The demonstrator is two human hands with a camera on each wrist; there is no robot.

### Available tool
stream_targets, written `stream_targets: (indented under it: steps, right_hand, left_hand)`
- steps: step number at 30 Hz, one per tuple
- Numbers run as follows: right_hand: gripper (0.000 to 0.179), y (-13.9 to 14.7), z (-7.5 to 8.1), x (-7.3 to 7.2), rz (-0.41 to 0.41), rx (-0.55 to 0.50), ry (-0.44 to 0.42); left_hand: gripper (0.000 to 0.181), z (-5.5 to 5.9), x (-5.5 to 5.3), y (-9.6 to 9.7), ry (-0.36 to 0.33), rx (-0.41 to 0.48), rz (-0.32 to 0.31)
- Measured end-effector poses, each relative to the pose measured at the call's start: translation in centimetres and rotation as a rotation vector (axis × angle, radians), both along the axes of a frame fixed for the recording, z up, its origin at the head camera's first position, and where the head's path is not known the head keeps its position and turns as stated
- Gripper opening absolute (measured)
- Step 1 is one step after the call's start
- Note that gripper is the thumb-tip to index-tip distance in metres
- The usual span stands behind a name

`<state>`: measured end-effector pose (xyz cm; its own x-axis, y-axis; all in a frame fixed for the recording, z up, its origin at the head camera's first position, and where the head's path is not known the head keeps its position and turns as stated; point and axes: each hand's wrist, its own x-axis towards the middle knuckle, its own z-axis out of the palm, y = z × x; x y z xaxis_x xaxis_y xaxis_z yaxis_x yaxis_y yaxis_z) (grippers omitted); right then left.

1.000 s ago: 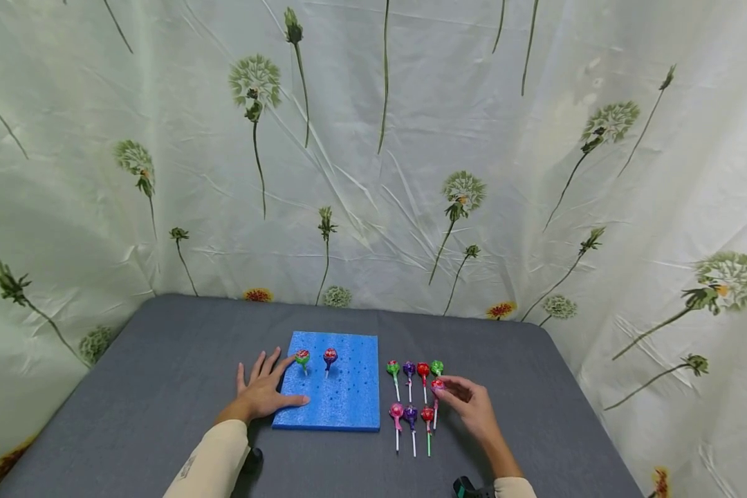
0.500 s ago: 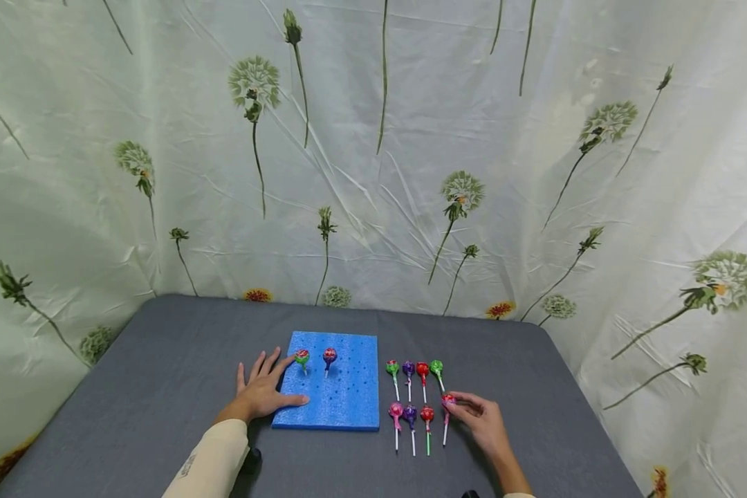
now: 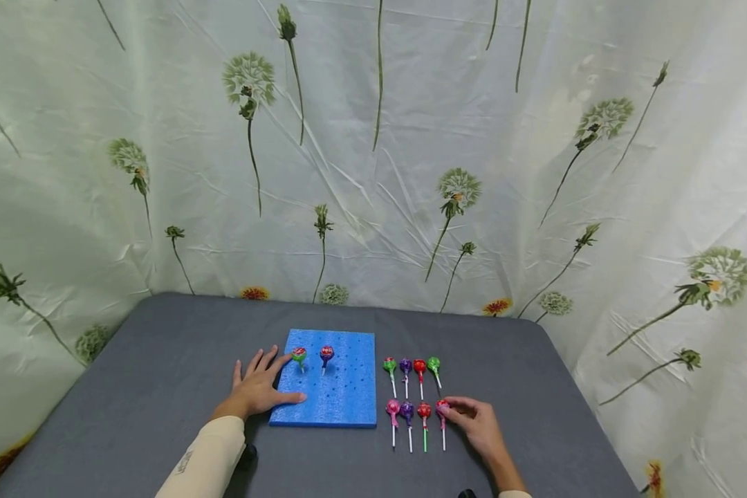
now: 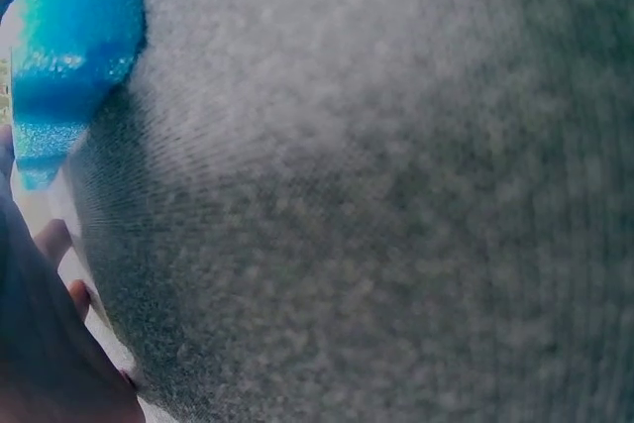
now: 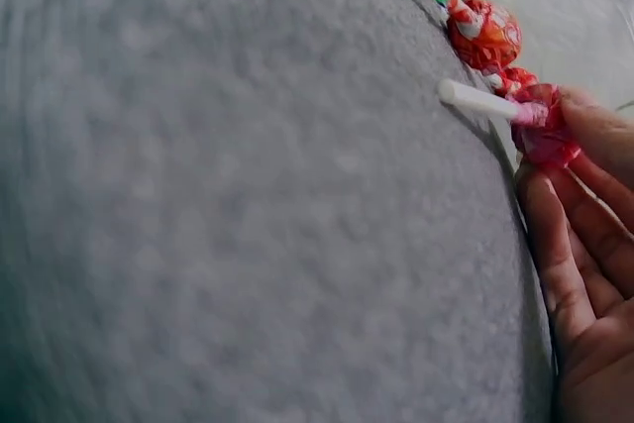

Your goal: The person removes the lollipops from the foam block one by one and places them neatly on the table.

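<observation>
My right hand [image 3: 478, 422] pinches the head of a pink lollipop [image 3: 443, 407] between thumb and fingertips, at the right end of the nearer row. In the right wrist view the lollipop's white stick [image 5: 477, 99] points away from the hand. My left hand [image 3: 255, 393] lies with spread fingers at the left edge of a blue foam board [image 3: 342, 408], the thumb on its top. A green-and-red lollipop [image 3: 299, 354] and a purple lollipop [image 3: 327, 353] stand upright in the board, which has many small holes. In the left wrist view the board's edge [image 4: 74, 17] shows beside the hand.
Right of the board, a farther row holds green, purple, red [image 3: 420, 365] and green [image 3: 434, 363] lollipops. The nearer row has pink [image 3: 393, 408], purple [image 3: 407, 411] and red [image 3: 424, 410] ones. All lie on a grey table [image 3: 199, 346] before a flowered curtain [image 3: 361, 138].
My right hand has drawn the pink lollipop toward me, from over the farther green one's stick into line with the nearer row. My left hand has stayed on the board.
</observation>
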<state>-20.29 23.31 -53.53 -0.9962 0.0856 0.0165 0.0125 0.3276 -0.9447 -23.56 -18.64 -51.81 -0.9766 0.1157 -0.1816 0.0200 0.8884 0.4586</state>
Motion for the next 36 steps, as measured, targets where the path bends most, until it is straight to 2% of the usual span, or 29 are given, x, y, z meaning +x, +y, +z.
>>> stream_targets:
  steps: [11, 19, 27, 36]
  right_hand:
    - [0.022, -0.32, -0.26, -0.05, -0.013, 0.101, 0.002]
    - [0.021, -0.24, -0.40, 0.03, 0.013, 0.093, 0.056]
    - [0.025, -0.38, -0.30, 0.19, 0.016, 0.107, 0.011]
    - [0.025, -0.18, -0.22, 0.37, 0.006, 0.083, 0.035]
  left_hand:
    - [0.107, -0.31, -0.17, -0.08, 0.018, -0.014, 0.001]
    - [0.105, 0.17, 0.05, 0.04, 0.020, -0.015, -0.005]
    - [0.106, 0.18, 0.26, -0.09, 0.023, -0.009, -0.005]
    - [0.109, -0.15, 0.10, -0.11, 0.028, 0.013, -0.010]
